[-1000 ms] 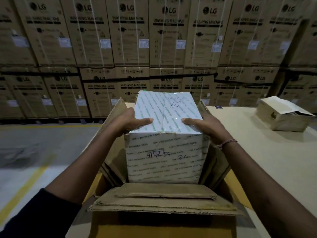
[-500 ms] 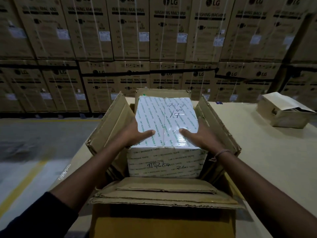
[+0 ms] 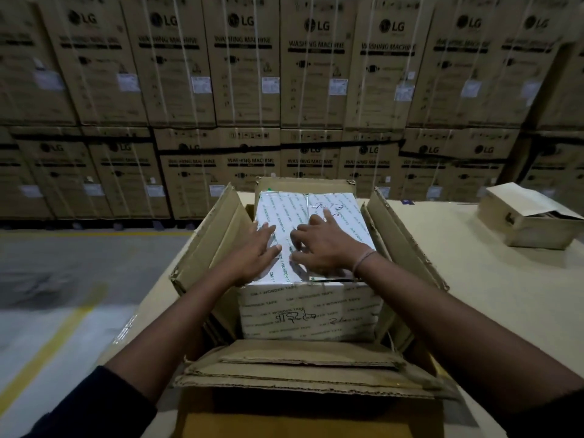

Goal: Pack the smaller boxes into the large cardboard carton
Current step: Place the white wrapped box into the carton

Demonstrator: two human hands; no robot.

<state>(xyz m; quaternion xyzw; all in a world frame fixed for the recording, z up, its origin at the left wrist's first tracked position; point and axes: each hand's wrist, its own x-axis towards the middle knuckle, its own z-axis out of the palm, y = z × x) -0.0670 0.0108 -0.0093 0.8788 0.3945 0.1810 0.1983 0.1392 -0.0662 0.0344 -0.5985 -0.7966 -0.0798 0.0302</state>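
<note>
1. Large brown corrugated cardboard carton (image 3: 303,371) stands open on the beige worktop (image 3: 493,298), flaps up.
2. White tape-wrapped box (image 3: 309,311) sits inside it.
3. Left grip (image 3: 254,252) and right grip (image 3: 325,245), released, press flat on the box's top.
4. Beyond them, stacked brown washing-machine cartons (image 3: 240,77).

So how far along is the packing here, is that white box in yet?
Mostly in: the white taped box stands between the large carton's open flaps, its upper part above the rim. In hand: the left hand and right hand lie flat on its top, apparently pressing down. Left: seating it and closing the flaps. A smaller brown box waits on the table.
</note>
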